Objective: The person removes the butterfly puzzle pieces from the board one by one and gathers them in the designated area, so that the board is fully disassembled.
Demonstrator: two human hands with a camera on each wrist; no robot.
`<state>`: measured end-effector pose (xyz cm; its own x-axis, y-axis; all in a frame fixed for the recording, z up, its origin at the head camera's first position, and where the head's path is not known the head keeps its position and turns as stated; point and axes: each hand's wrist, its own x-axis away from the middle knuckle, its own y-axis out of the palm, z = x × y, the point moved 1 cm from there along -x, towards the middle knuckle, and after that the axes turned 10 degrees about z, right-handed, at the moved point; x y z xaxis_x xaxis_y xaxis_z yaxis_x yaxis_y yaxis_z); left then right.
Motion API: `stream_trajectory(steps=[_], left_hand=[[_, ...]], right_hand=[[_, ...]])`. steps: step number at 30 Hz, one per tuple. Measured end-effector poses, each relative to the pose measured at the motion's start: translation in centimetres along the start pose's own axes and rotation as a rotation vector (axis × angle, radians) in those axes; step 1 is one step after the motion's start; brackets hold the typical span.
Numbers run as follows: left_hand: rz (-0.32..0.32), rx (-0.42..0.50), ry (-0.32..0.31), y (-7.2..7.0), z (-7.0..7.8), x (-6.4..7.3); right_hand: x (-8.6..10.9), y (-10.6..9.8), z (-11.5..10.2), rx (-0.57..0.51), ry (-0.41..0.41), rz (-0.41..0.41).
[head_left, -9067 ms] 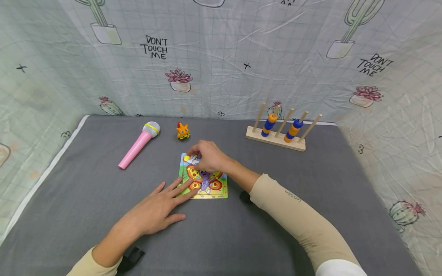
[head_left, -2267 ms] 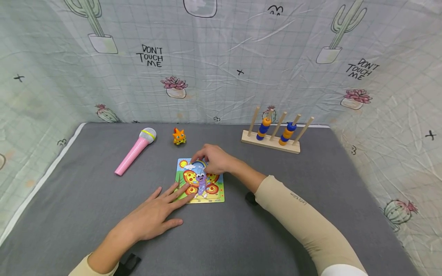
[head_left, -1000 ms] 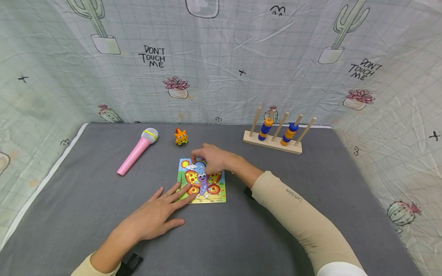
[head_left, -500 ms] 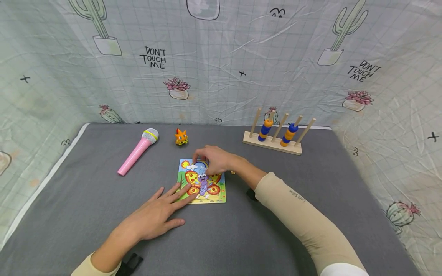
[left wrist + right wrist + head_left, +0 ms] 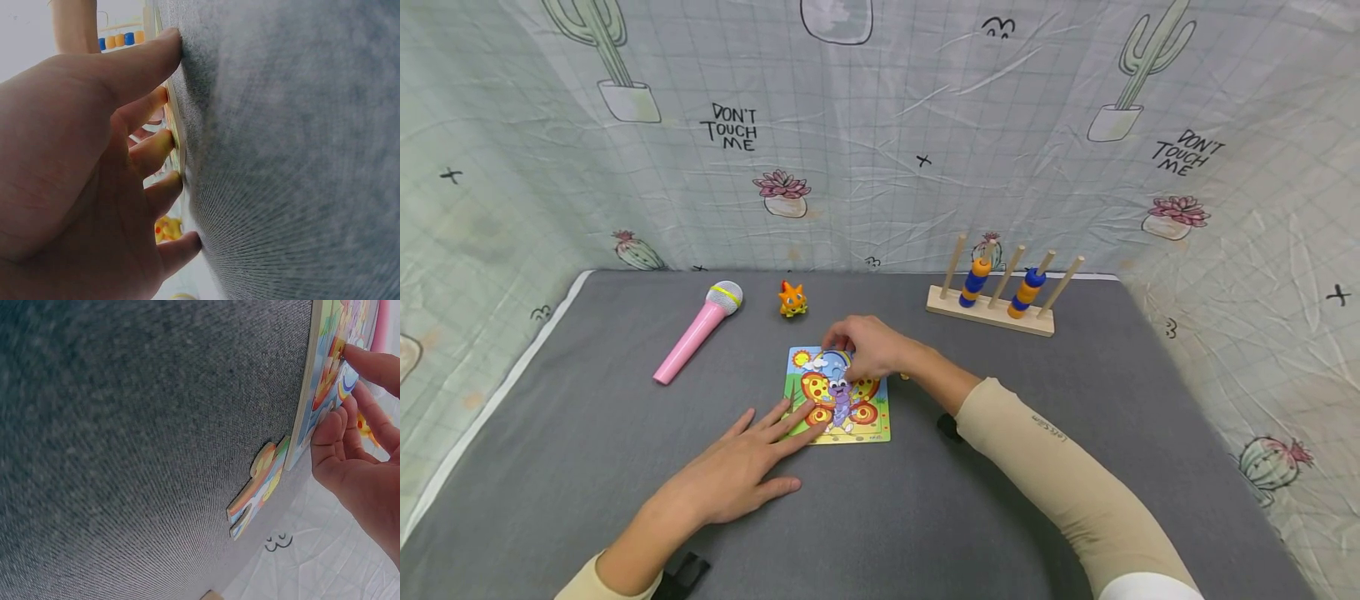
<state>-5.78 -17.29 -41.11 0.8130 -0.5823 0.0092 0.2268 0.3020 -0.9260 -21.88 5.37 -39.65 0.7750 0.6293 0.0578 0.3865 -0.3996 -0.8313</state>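
A butterfly jigsaw puzzle board (image 5: 882, 425) lies flat on the grey table in the head view. My left hand (image 5: 730, 475) rests with spread, straight fingers on its lower left corner, the thumb on the cloth. Over the upper part, my right hand (image 5: 872, 346) has bent fingers and thumb about a puzzle piece (image 5: 347, 382) with a rainbow, pinching it at the board's surface. Part of the picture is hidden under that hand. Beside the board a loose puzzle piece (image 5: 257, 490) lies on the cloth; in the head view the right wrist covers most of it.
A pink toy microphone (image 5: 696, 335) lies at the back left. Near it stands a small orange toy figure (image 5: 792, 300). At the back right is a wooden peg stand (image 5: 992, 312) with blue and orange rings on two pegs. A printed cloth (image 5: 880, 167) hangs behind the table.
Compared with 9.1 seconds ago, my right hand sits slightly farther right, and the rainbow shows under its fingers. In the last second its fingers shift a little rightward. The left hand stays put.
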Motion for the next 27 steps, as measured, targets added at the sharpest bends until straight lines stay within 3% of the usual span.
stream_trajectory(steps=[27], left_hand=[[0.021, -0.011, 0.008, -0.04, 0.09, 0.14]], right_hand=[[0.74, 0.55, -0.93, 0.067, 0.042, 0.043]])
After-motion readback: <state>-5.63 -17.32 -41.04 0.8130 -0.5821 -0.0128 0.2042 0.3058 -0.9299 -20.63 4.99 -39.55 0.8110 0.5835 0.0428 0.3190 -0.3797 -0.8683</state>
